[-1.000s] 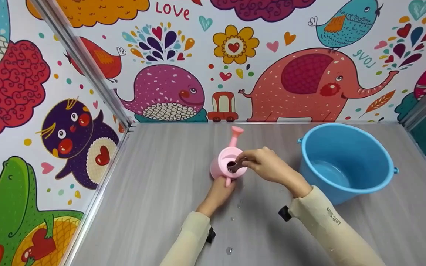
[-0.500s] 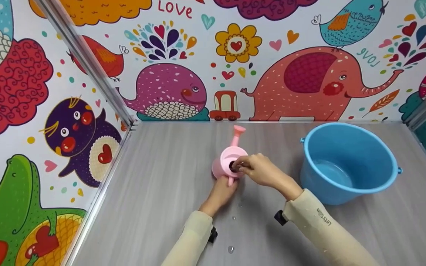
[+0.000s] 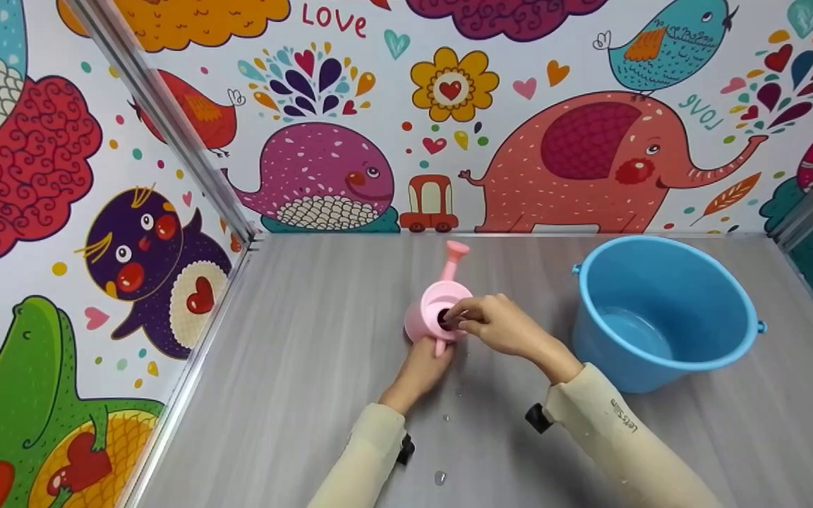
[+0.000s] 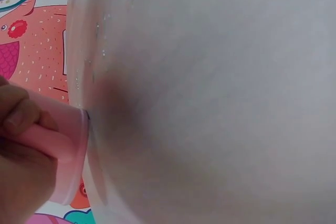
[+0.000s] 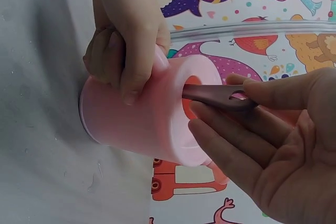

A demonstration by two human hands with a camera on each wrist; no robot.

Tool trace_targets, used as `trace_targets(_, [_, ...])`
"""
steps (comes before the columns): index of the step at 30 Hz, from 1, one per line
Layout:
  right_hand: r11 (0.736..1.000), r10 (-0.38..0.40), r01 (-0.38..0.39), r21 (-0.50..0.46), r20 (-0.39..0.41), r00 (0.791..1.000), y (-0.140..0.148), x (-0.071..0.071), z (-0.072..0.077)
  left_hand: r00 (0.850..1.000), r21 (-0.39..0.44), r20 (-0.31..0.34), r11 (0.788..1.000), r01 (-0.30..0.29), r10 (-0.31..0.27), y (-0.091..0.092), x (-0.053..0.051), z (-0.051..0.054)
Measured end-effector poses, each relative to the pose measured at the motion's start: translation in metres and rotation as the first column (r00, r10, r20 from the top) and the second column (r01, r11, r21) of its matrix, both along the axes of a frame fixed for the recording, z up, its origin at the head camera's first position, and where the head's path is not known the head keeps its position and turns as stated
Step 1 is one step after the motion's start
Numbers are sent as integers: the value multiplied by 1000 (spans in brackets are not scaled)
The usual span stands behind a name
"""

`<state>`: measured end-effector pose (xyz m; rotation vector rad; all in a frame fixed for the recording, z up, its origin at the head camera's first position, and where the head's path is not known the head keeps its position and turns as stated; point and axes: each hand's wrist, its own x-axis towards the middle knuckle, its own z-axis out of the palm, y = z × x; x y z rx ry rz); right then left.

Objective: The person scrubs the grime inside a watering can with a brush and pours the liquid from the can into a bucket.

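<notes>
A pink watering can (image 3: 417, 319) stands on the grey table, its spout towards the back wall. My left hand (image 3: 420, 367) grips its handle; in the left wrist view the fingers (image 4: 21, 111) curl round the pink handle (image 4: 47, 141). At the can's top opening is my right hand (image 3: 502, 324). In the right wrist view that hand (image 5: 278, 135) pinches the end of a dark brown handle (image 5: 215, 96) with a slot in it, whose other end goes into the can (image 5: 126, 116) and is hidden there.
A large blue bucket (image 3: 660, 367) stands to the right of the can, near my right forearm. Drops of water (image 3: 440, 478) lie on the table (image 3: 293, 353) in front of the can. Printed wall panels (image 3: 343, 70) stand at the back and left.
Compared with a second ago, my right hand sits slightly lower at the can's opening, and less of the dark handle shows. My left hand keeps its grip.
</notes>
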<state>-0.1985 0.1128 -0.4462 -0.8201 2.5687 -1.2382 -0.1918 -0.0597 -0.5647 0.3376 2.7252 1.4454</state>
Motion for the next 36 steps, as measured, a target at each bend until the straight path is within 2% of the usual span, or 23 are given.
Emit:
trace_targets(4, [997, -12, 16, -74, 67, 998, 4, 0, 5, 1000, 18, -21, 1000, -22, 22, -1, -1, -1])
trace_targets(9, [981, -63, 90, -172, 152, 986, 13, 0, 10, 998, 35, 30, 998, -49, 48, -3, -2, 0])
trace_targets(11, [974, -76, 112, -197, 182, 980, 16, 0, 10, 998, 34, 46, 998, -51, 49, -4, -1, 1])
trace_targets(18, [955, -79, 151, -255, 272, 959, 19, -1, 6, 999, 40, 30, 999, -32, 31, -5, -1, 1])
trace_targets(22, [941, -74, 169, -293, 308, 948, 16, -1, 4, 998, 54, 52, 998, -34, 31, -5, -2, 1])
trace_targets(25, [931, -63, 173, -321, 327, 943, 11, -1, -1, 998, 53, 49, 998, -33, 30, -4, -3, 2])
trace_targets(31, [909, -13, 183, -374, 414, 910, 0, -5, -20, 1000, 55, 16, 998, -5, 5, -1, -2, 3])
trace_targets(36, [898, -21, 216, -383, 455, 890, -2, -4, -28, 1000, 33, 19, 999, 4, -5, -1, 0, 2])
